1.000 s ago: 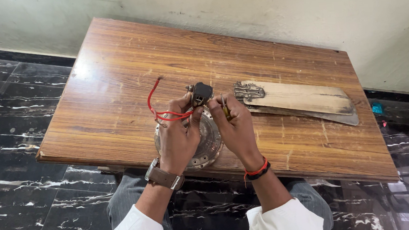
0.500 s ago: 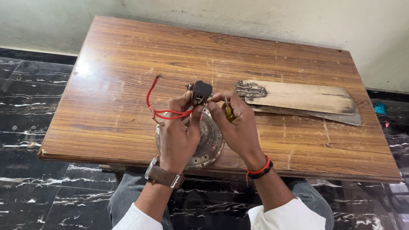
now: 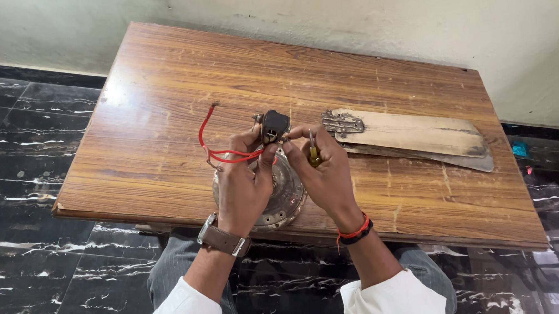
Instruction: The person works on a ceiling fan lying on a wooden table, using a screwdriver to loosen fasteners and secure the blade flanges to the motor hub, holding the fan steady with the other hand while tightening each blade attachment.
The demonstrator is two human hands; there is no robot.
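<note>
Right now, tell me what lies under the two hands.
A round metal motor housing rests on the wooden table beneath the left hand and right hand. The hands cover its middle; only its lower rim and centre strip show.

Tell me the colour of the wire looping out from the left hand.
Red. The wire curls up from the left hand over the wooden table, clearest in the head view.

light: bright, even | glare: table (image 3: 117,96) left edge | shadows: soft | focus: sharp

Fan blades (image 3: 414,136) right of motor (image 3: 282,192)
</note>
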